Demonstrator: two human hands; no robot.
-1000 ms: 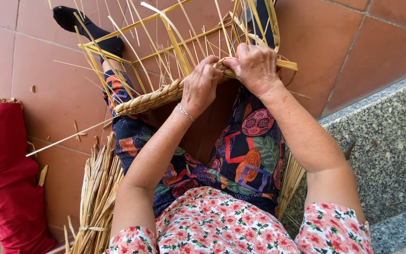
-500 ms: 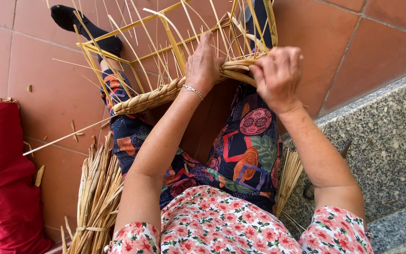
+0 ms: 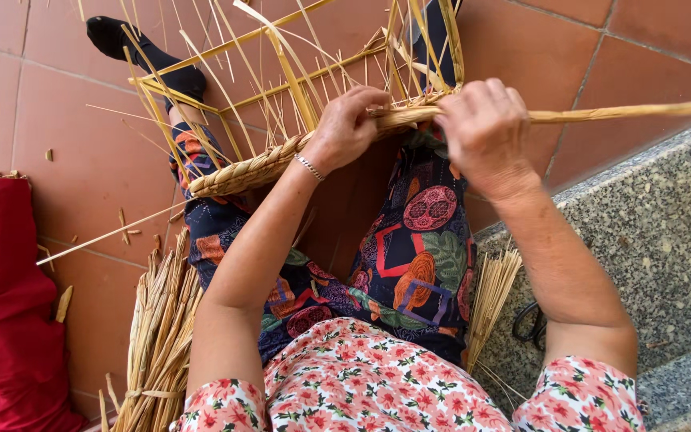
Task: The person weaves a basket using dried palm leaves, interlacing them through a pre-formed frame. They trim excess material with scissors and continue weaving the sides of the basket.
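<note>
Terracotta tiles (image 3: 81,144), both hands, left hand (image 3: 345,128), right hand (image 3: 485,132), gripping straw braid (image 3: 257,168)

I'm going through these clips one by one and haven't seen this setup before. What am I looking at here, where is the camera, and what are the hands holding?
The single view comes from a camera worn on a seated person's head, looking down over the lap at bare hands; there is no machine. The left hand grips the plaited rim of a half-woven straw basket, whose loose stalks stick up. The right hand is closed on a long straw strand running off to the right. On the tiled floor lie a straw bundle and red cloth. A stone step is on the right.
</note>
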